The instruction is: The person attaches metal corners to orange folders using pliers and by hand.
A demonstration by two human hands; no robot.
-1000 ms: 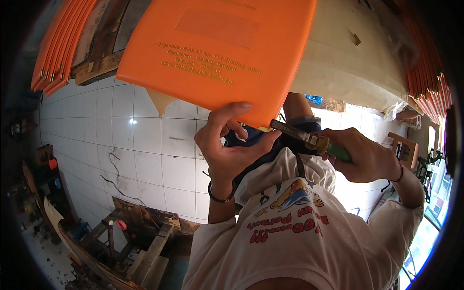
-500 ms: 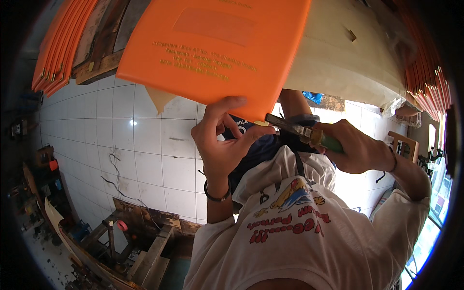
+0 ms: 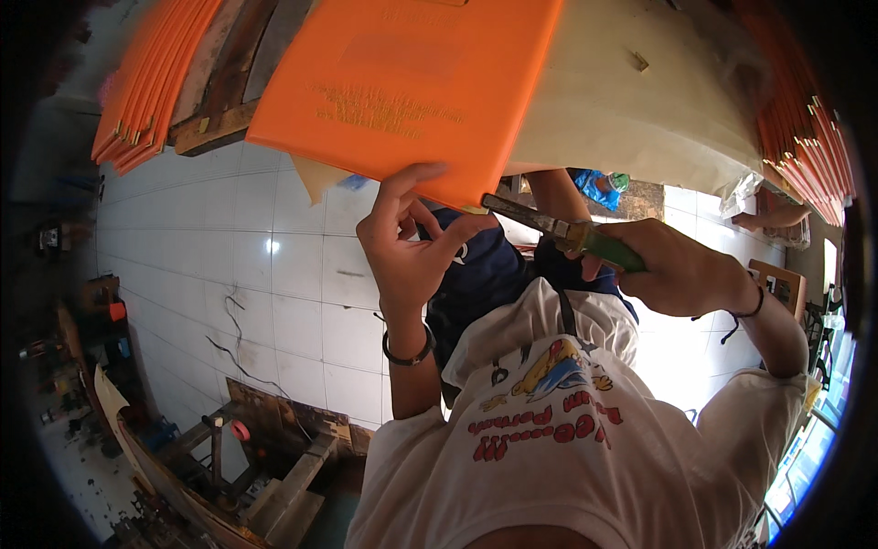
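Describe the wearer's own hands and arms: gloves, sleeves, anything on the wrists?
Left hand: no glove, worn with a dark bracelet. Right hand: no glove, worn with a thin dark cord bracelet that has loose ends. Both sleeves are short and off-white.

Gold-lettered orange folder (image 3: 412, 110), slanted; green-handled pliers (image 3: 569, 234) at its corner
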